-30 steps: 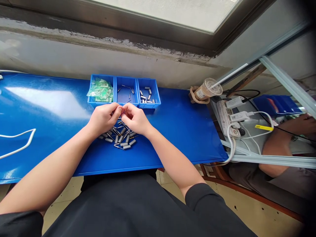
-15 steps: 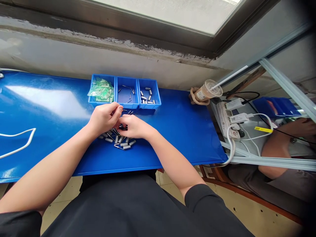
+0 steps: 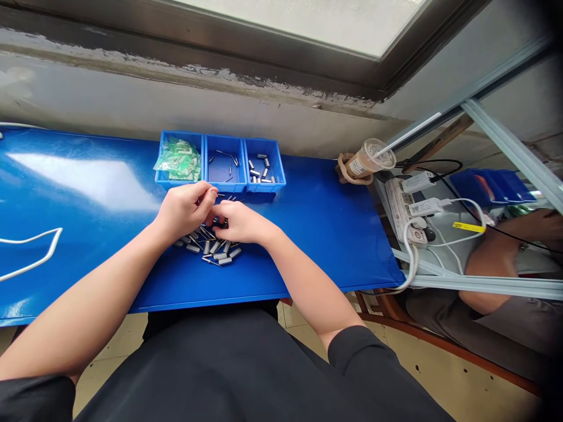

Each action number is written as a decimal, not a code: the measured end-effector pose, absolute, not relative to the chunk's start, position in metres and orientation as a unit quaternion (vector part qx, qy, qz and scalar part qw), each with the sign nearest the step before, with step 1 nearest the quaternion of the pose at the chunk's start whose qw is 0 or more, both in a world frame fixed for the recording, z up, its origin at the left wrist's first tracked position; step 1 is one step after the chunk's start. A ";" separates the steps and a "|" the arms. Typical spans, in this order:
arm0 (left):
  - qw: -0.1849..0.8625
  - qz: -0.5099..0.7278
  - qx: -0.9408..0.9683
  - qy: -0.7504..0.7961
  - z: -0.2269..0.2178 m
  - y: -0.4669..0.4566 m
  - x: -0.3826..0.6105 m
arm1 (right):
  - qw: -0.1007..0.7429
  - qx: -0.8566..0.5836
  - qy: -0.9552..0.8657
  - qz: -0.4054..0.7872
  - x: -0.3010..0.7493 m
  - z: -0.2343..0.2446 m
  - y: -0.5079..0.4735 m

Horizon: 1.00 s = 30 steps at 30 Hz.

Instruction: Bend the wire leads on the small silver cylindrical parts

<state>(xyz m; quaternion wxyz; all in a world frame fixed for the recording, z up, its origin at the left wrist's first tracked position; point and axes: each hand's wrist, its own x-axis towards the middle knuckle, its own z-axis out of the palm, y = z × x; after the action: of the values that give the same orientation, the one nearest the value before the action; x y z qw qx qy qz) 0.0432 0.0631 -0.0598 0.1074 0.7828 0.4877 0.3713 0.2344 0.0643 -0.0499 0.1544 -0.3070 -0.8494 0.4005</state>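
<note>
My left hand (image 3: 183, 206) is closed, thumb pressed against the curled fingers; what it holds, if anything, is hidden. Beside it, my right hand (image 3: 243, 223) curls its fingers in toward the left fingertips, above a pile of small metal parts (image 3: 219, 256). Dark bits show between the right fingers, but I cannot tell whether they are held or lie behind. The pile mixes short silver cylinders with thin dark-tipped rods, spread on the blue table (image 3: 325, 234). Some thin rods stick out beyond both hands, toward the bins.
Behind the hands stand three joined blue bins: one with green plastic packets (image 3: 179, 161), one with thin rods (image 3: 231, 158), one with silver cylinders (image 3: 265, 173). At right are a drink cup (image 3: 367, 159), a power strip (image 3: 402, 211) with cables, and another person's arm (image 3: 492, 264).
The right hand has shifted slightly, its fingers lifting and closing a little toward the left hand. The left hand barely differs. The whole view has moved very slightly.
</note>
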 end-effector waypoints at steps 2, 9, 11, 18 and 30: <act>0.111 0.372 0.784 0.485 -0.059 0.063 0.043 | 0.146 -0.305 -0.848 0.407 0.236 -0.048 0.064; 0.103 0.372 0.785 0.485 -0.060 0.063 0.044 | 0.165 -0.322 -0.842 0.400 0.233 -0.051 0.064; 0.104 0.372 0.786 0.483 -0.059 0.063 0.044 | 0.165 -0.320 -0.839 0.409 0.234 -0.050 0.064; 0.101 0.380 0.784 0.480 -0.061 0.063 0.044 | 0.126 -0.281 -0.854 0.419 0.239 -0.048 0.064; 0.105 0.380 0.787 0.476 -0.060 0.063 0.043 | 0.132 -0.273 -0.853 0.425 0.239 -0.048 0.064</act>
<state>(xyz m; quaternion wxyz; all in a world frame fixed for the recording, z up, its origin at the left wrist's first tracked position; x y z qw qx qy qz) 0.0435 0.0630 -0.0604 0.1048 0.7866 0.4755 0.3797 0.2386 0.0641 -0.0481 0.1325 -0.2729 -0.8527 0.4254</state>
